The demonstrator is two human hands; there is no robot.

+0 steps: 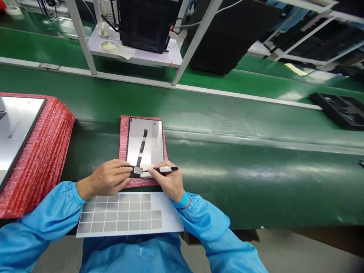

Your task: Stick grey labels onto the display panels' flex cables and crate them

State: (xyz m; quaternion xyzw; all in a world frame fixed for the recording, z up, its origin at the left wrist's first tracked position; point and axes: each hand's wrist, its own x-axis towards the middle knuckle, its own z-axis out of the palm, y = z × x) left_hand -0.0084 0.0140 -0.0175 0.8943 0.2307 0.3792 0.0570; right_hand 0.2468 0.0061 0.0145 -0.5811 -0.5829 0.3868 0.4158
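A display panel (155,142), silvery back up with a dark flex cable (141,148) on it, lies on a red bubble-wrap sheet (123,138). My right hand (170,181) pinches a slim black-and-white pen-like tool (167,169), its tip at a small grey square sticker (138,170) on the panel's lower edge. From the left, my left hand (109,176) reaches in, fingers stretched out and touching the lower left corner near that sticker. Below both hands sits a white sheet (170,222) bearing rows of grey square stickers (122,216).
At left stands a tall stack of red bubble-wrap sheets (54,140) with another display panel (19,125) on top. A metal rail (136,79) crosses the green bench (241,182). Behind it are a shelf (136,60) and a black monitor-like box (148,22). A black tray (341,110) lies far right.
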